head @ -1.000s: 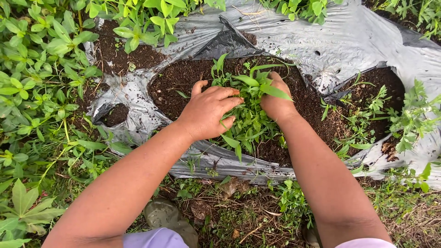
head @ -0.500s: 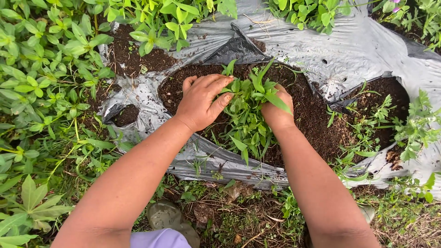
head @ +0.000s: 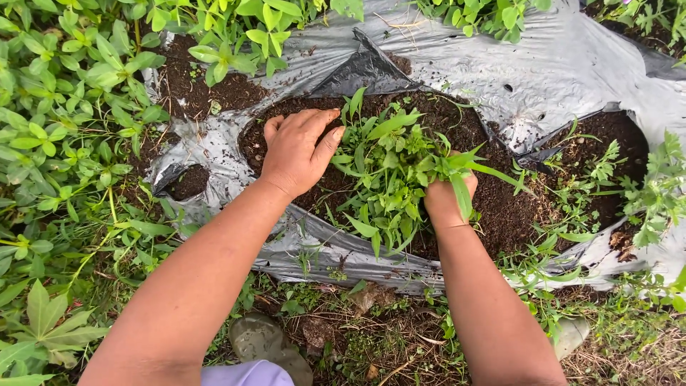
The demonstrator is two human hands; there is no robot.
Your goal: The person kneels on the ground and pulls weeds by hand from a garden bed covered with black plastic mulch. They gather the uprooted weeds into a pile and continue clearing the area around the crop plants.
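Fingers of my left hand (head: 296, 150) lie spread and flat on the dark soil (head: 500, 207), gripping nothing; my right hand (head: 446, 196) is clenched around the green weed clump (head: 389, 175) at frame centre. Torn grey plastic sheeting (head: 543, 71) surrounds the soil, leafy plants (head: 64, 107) crowd the left. Since half a second ago, the hands have drawn apart.

Clump of green leafy weeds (head: 389, 175) rooted in dark soil (head: 500, 207) inside a hole in grey plastic mulch sheet (head: 529, 71); narrow pointed leaves, upright and spreading, bunched at the right side, partly covering the soil.
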